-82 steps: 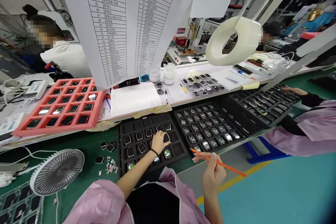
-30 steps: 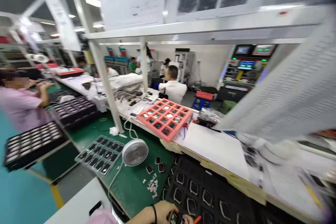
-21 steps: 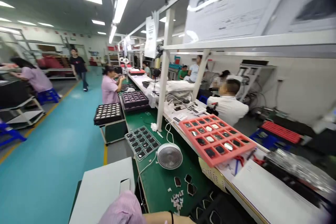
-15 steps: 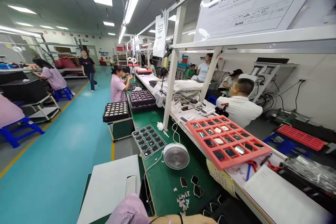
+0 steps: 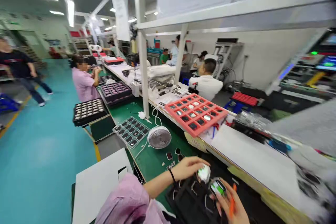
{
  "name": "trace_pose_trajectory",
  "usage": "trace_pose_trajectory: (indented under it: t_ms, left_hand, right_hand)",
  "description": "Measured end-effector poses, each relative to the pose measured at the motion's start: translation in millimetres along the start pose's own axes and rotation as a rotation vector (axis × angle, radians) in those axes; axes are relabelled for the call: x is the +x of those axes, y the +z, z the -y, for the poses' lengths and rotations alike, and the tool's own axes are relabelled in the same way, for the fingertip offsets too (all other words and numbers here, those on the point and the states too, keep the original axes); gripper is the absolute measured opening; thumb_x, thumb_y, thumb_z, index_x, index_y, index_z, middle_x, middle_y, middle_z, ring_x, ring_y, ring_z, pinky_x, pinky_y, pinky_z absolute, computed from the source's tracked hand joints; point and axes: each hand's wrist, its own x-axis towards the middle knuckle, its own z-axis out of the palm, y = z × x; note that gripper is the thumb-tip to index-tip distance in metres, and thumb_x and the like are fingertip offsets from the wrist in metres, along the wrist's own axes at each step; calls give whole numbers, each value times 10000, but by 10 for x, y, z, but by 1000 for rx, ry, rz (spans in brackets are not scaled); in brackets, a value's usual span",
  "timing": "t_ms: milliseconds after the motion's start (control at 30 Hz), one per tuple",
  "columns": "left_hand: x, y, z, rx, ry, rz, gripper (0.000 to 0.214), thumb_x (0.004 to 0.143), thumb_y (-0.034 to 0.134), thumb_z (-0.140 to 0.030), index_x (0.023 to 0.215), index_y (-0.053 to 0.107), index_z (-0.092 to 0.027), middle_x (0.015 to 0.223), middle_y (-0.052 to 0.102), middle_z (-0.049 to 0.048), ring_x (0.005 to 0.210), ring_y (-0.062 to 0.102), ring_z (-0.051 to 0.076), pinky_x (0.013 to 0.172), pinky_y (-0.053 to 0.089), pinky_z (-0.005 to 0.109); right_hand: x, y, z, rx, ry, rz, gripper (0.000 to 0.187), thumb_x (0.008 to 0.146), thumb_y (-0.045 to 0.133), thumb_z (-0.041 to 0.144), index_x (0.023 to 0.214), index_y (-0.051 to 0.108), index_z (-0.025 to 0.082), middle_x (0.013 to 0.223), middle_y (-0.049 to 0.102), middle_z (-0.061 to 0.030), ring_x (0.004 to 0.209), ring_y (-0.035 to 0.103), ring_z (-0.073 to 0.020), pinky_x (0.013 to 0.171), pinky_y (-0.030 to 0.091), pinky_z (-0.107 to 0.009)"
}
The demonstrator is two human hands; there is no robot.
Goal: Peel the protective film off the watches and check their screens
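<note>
Watch [image 5: 217, 188], screen lit green, pinched at its edge by the right hand [image 5: 229, 203] with an orange stick [image 5: 232, 199]; left hand [image 5: 187, 168] curls loosely around a white wad [image 5: 204, 174], above the black tray [image 5: 189, 205] at the tabletop's [image 5: 160, 159] near edge!

- Near right: slotted tray [image 5: 183, 204] on the counter [image 5: 123, 112].
- Beyond it, left: desk fan [image 5: 159, 137], on the same counter.
- Beyond the fan, left: grid tray [image 5: 130, 132].
- Right of the fan, on the raised shelf [image 5: 236, 147]: foam tray [image 5: 195, 113].
- Near left, beside the counter: flat board [image 5: 99, 190].
- Behind the foam tray: seated person [image 5: 206, 85].
</note>
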Motion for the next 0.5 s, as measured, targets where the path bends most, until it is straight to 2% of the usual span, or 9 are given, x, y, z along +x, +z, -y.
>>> trace_pose_trajectory:
  t_ms: [33,100,200,300,367,500]
  left_hand:
    - [1,-19,-113,21,43,-9,472,847,542,-486,1109,671,-115,869,668,65,628,561,112,608,487,240]
    - [9,-45,-308,25,102,-32,478,853,532,-487,1130,648,-115,913,666,73,688,566,128,605,476,231]
    - [16,-49,-494,6,146,-34,463,864,519,-474,1155,622,-129,967,659,81,773,583,159,594,475,229]
    - [-6,-19,-571,17,177,-32,405,871,526,-437,1152,620,-160,925,659,65,830,592,182,623,484,238]
    - [-37,12,-587,17,186,-11,393,874,528,-423,1164,608,-171,919,657,62,860,597,192,639,496,244]
    - [-90,68,-577,-15,189,40,396,869,545,-412,1179,583,-170,1064,638,83,912,597,193,674,518,248]
  right_hand:
    - [18,37,117,73,36,15,636,663,746,534,1174,529,224,969,668,-100,700,670,-256,466,498,-308]
    - [52,97,353,179,11,7,603,629,789,491,1113,564,210,948,665,-80,626,642,-200,426,433,-257]
    - [75,140,622,231,-76,-9,496,674,763,472,1058,596,207,829,637,-38,527,589,-143,387,338,-222]
    - [44,136,750,239,-135,-6,345,803,639,469,1024,613,206,756,610,-23,512,568,-131,398,320,-225]
    - [3,122,786,253,-158,14,307,859,571,450,1054,609,216,757,606,-22,542,581,-136,417,337,-229]
    - [-69,96,822,277,-187,58,317,855,579,424,1115,583,241,839,610,-30,568,597,-140,413,349,-226]
